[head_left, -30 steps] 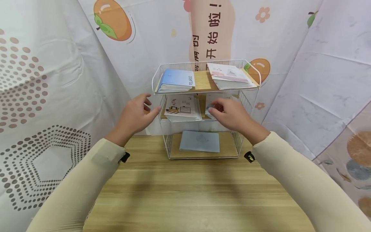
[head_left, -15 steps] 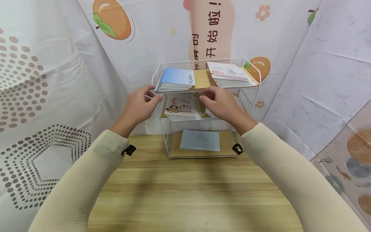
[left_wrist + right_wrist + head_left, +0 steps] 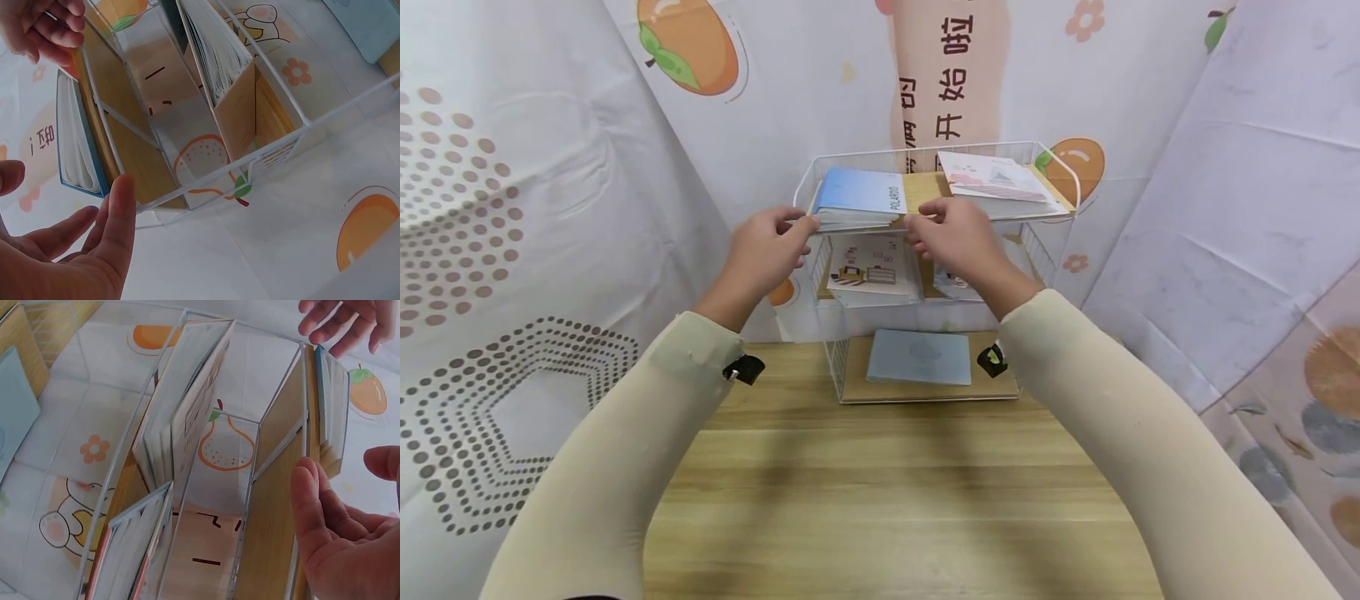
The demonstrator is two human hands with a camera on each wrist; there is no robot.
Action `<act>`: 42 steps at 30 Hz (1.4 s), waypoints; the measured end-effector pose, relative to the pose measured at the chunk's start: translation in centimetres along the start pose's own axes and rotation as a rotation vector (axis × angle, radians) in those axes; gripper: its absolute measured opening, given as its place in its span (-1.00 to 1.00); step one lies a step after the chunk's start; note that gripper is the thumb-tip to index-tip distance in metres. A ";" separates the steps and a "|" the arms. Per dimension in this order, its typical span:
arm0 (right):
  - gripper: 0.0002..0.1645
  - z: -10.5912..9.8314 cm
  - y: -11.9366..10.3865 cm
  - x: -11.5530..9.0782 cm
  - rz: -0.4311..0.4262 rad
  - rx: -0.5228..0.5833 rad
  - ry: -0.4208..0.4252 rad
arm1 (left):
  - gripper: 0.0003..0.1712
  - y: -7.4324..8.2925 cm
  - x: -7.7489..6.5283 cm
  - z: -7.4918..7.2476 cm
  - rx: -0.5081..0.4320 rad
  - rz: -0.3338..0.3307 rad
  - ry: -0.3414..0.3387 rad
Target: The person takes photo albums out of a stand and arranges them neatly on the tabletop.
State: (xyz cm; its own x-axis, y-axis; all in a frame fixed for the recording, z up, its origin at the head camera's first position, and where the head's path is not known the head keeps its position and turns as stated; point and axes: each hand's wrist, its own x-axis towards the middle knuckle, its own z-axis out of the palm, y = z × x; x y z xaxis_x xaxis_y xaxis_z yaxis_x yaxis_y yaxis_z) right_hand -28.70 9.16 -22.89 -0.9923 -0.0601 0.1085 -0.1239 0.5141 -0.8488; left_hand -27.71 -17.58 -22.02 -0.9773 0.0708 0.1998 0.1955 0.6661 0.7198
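The step in hand looks like taking hold of the blue notebook, lettered POLARDO, which lies flat near the left front corner of the top shelf; its thick front side may be several notebooks stacked, and the view does not settle that. The left hand is at that shelf corner, its thumb just beside the notebook's left front corner. The right hand is at the middle of the shelf's front edge, its thumb close by the notebook's right front corner. Both hands are released: in the wrist views thumbs and fingers stand apart, with nothing gripped. Whether a fingertip touches the shelf edge is hard to tell. The notebook thus sits between the two hands, clear of either palm. As I judge it, the next move calls for both thumbs and fingers to close on its front corners together, keeping it level and off the printed booklet near the shelf's right end.
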 end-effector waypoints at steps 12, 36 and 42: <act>-0.53 0.4 -0.6 1.3 0.127 0.273 -0.024 | -0.27 0.3 1.1 0.4 -0.127 -0.089 -0.014; -0.66 2.0 -0.7 1.4 0.178 0.534 0.004 | -0.37 -0.1 0.3 0.2 -0.295 -0.085 0.006; -0.69 1.9 -0.4 0.8 0.169 0.581 0.007 | -0.39 -0.4 -0.5 -0.1 -0.362 -0.085 -0.011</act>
State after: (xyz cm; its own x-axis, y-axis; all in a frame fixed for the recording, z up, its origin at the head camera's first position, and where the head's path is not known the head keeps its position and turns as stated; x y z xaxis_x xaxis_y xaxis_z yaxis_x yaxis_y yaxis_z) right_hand -29.47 7.27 -23.49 -0.9986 -0.0113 -0.0510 0.0514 -0.0357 -0.9980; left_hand -27.26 -17.98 -22.35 -0.9916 0.0356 0.1240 0.1284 0.3640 0.9225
